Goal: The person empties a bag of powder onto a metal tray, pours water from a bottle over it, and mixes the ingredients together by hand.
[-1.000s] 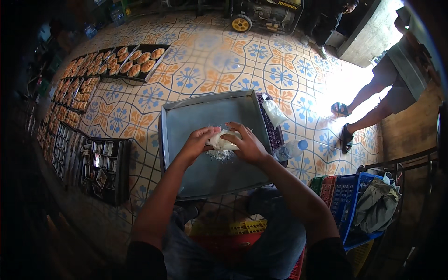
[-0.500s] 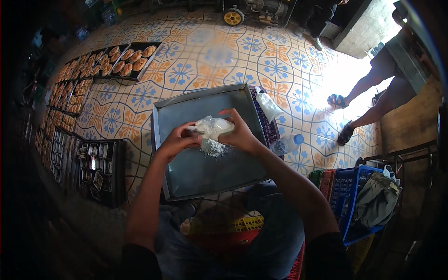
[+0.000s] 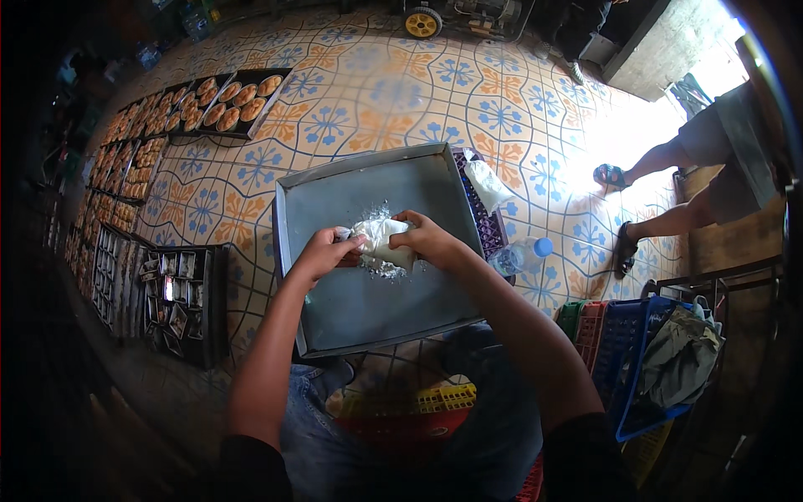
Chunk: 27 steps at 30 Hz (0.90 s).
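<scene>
A plastic bag of white powder (image 3: 381,236) is gripped between my left hand (image 3: 329,251) at its left end, fingers closed on it, and my right hand (image 3: 422,238) at its right. Loose white powder (image 3: 386,269) lies under and around the bag in a shallow grey metal tray (image 3: 368,320). The tray rests before my knees, over a purple plastic crate (image 3: 483,223). On that crate's right side lie another white bag (image 3: 485,184) and a clear water bottle with a blue cap (image 3: 523,255).
Trays of baked bread (image 3: 234,109) and dark stacked pans (image 3: 180,297) line the floor at left. A wheeled machine (image 3: 452,21) stands at the back. Another person's sandalled legs (image 3: 669,217) are at right, near blue, red and green crates (image 3: 623,360). Another person (image 3: 577,42) is at the back.
Both my hands have shifted slightly with the bag, turning it over the powder. The person at right has moved a little.
</scene>
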{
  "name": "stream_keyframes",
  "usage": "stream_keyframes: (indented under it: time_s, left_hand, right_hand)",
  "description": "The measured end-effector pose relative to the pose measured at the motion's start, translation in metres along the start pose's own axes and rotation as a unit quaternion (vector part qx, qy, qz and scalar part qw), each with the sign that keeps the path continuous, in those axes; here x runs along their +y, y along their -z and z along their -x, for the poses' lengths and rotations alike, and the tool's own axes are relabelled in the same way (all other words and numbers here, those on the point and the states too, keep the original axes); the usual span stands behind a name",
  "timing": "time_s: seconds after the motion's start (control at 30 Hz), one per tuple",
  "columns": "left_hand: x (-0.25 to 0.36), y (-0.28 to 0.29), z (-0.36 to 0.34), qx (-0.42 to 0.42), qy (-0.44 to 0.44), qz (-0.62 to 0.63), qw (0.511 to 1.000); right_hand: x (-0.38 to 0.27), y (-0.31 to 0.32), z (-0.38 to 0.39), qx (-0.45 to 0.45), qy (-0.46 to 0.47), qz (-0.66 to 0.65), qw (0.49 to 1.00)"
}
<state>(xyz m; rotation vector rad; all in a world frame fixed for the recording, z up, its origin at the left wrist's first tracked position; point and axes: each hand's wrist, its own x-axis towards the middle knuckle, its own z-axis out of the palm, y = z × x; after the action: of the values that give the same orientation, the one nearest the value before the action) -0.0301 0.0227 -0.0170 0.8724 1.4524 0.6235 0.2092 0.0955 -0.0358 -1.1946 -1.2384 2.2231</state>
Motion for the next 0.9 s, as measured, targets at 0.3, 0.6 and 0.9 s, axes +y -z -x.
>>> stream_keyframes:
  time_s: [0.3, 0.6, 0.9]
  left_hand:
    - [0.005, -0.008, 0.003, 0.023, -0.006, -0.002, 1.000]
    - [0.002, -0.011, 0.001, 0.041, -0.036, 0.004, 0.998]
    - [-0.009, -0.019, -0.003, 0.114, -0.035, -0.058, 0.991]
  right_hand:
    - [0.003, 0.004, -0.005, -0.002, -0.003, -0.010, 1.000]
    - [0.004, 0.008, -0.007, 0.000, 0.004, 0.007, 1.000]
    - [0.007, -0.001, -0.002, 0.000, -0.004, 0.022, 1.000]
